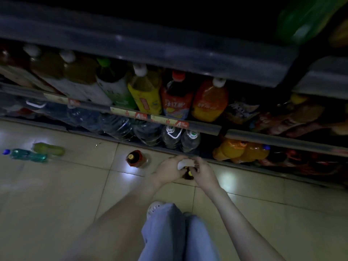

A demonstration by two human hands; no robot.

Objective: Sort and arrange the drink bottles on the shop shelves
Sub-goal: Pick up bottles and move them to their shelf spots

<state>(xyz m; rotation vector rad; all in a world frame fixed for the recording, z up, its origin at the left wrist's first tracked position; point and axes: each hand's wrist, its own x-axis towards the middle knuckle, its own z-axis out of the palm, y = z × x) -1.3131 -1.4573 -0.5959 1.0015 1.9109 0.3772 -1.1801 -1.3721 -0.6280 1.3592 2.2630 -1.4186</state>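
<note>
From the head view, both hands meet low over the floor (75, 194), at 6 o'clock from the middle of the frame, just in front of the bottom shelf (188, 152). The left hand (169, 169) has its fingers curled round a white thing (183, 163); the blur hides what it is. The right hand (202, 170) bends its fingers in a pinch at the top of a small bottle (189, 175), dark with a yellow cap, which sits between the two hands and just under the white thing.

At 9 o'clock from the hands, near them, a dark bottle (136, 158) with a red label stands upright on the tiles. Well apart, at 9 o'clock in the frame, two more lie on their sides, touching: a green bottle (49, 148) and a teal bottle (28, 155) with a blue cap.

At 12 o'clock from the hands, water bottles (171, 137) stand in a row on the bottom shelf. Orange bottles (241, 150) lie at 2 o'clock from the hands on the same level. On the shelf above stand a yellow bottle (145, 93), a red bottle (176, 97) and an orange bottle (211, 101), side by side, behind price tags (169, 122) on the rail.

At 6 o'clock in the frame are jeans (169, 234) and a pale shoe (153, 207).
</note>
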